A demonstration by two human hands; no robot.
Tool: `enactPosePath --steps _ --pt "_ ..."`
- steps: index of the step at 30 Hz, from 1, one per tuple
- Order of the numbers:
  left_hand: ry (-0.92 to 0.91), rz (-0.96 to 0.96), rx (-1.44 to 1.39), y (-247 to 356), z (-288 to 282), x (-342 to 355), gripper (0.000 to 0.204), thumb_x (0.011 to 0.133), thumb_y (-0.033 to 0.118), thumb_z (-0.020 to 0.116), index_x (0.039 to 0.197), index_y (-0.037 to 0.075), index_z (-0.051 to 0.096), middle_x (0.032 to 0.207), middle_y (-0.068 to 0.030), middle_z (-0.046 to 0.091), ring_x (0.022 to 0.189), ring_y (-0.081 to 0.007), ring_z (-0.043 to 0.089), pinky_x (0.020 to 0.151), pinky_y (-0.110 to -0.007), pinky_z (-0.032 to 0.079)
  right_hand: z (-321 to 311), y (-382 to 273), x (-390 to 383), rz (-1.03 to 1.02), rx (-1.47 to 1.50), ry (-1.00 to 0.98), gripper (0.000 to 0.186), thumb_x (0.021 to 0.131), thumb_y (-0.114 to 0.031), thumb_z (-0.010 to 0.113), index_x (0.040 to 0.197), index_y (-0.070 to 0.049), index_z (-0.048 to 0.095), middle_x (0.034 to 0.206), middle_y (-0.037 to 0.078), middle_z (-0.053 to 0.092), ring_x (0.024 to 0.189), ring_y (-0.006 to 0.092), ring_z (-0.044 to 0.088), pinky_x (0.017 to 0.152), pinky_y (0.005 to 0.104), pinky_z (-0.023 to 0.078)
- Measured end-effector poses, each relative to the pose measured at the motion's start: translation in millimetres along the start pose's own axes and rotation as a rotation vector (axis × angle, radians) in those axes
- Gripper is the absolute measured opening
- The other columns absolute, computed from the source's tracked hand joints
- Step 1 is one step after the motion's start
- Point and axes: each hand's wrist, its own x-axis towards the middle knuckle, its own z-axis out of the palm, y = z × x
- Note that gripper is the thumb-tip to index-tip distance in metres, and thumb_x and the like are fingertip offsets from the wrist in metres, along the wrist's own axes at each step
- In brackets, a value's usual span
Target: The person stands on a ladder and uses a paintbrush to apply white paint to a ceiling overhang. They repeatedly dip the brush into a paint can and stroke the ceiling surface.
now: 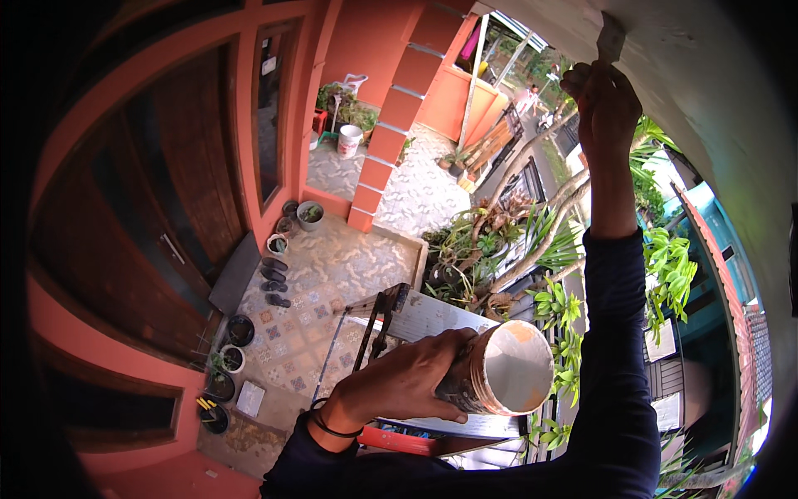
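- Far below on the left, along the porch by the dark wooden door (179,179), small pots sit in a line: a black one (240,329), a white one with a green plant (230,358), and another dark one (219,386) nearest the wall.
- Further along the same tiled floor (332,266) a doormat (235,273) lies by the door, with sandals (273,270) beside it and a few more little pots (309,214) near the orange pillar (395,116). One holds something green; the others are too small to tell.
- Past the pillar a white bucket (350,140) stands on the paving; I cannot see into it.
- Right under me is the top of the ladder (416,320), with tiles far below it.
- My left hand (407,378) is wrapped around a can (499,370), fingers closed on its side. The can is tipped so its mouth faces me, and it is filled with pale grey-white paint, with orange smears on the rim.
- Green plants (557,312) spread below between the can and my right sleeve.
- My right hand (605,104) is raised high, closed tight on a brush (611,37) whose end presses against the white ceiling (690,58).
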Motion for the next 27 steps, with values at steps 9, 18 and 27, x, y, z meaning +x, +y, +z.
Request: enactPosePath --steps 9,18,27 --pt "-0.006 -0.024 0.000 3 -2 -2 0.110 0.075 0.036 0.097 0.159 0.000 0.036 0.148 -0.0286 0.056 0.139 -0.0483 0.057 0.117 -0.051 0.047 33 -125 -98 -0.160 0.098 -0.228 0.030 0.113 -0.015 0.054 0.123 0.012 0.063 0.089 0.019 0.071 0.072 0.0285 0.072 0.069 0.0427 0.061" --pt "0.001 -0.017 0.022 1 1 0 0.112 0.074 0.036 0.098 0.159 -0.002 0.035 0.148 -0.0308 0.055 0.140 -0.0490 0.055 0.118 -0.051 0.046 41 -135 -147 -0.425 -0.084 -0.129 0.027 0.114 -0.008 0.050 0.132 0.012 0.057 0.084 0.016 0.068 0.065 0.0219 0.068 0.060 0.0303 0.054" --pt "0.040 0.048 -0.024 0 1 1 0.111 0.071 0.030 0.099 0.159 0.001 0.037 0.150 -0.0265 0.056 0.142 -0.0454 0.056 0.119 -0.048 0.046 -8 3 -10 -0.271 -0.156 0.043 0.008 0.110 -0.006 0.056 0.111 0.000 0.052 0.090 0.015 0.073 0.074 0.0210 0.072 0.070 0.0347 0.059"
